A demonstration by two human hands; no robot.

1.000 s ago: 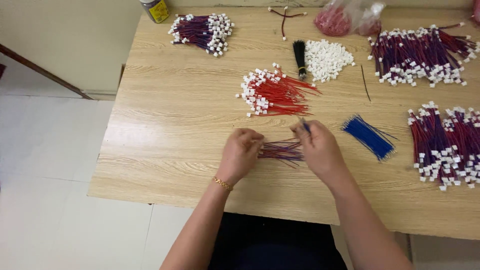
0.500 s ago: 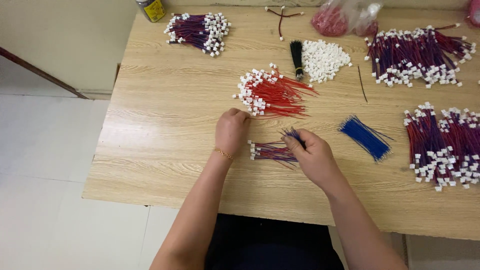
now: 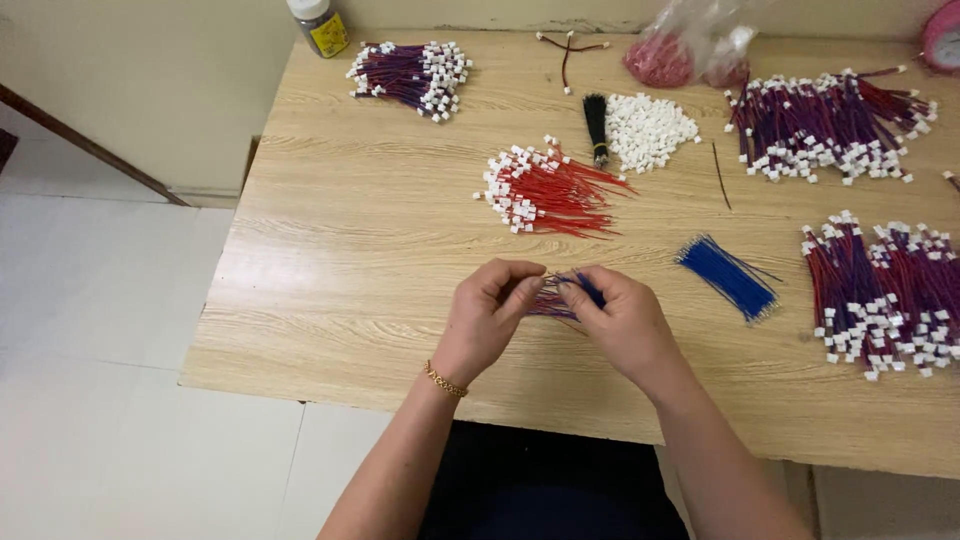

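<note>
Fingers [image 3: 520, 290] of both hands pinching wire bundle [image 3: 562, 296], wooden table [image 3: 360, 260], white tiled floor [image 3: 100, 330]

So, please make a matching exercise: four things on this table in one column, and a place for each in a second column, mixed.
Things:
1. pile of blue wires
2. heap of white connectors
3. red wires with white plugs
4. bottle with yellow label

Places:
A. far left corner of the table
B. just right of the black brush
C. middle of the table, beyond both hands
D. right of the right hand

Pairs: 1-D, 2-B, 3-C, 4-A
</note>
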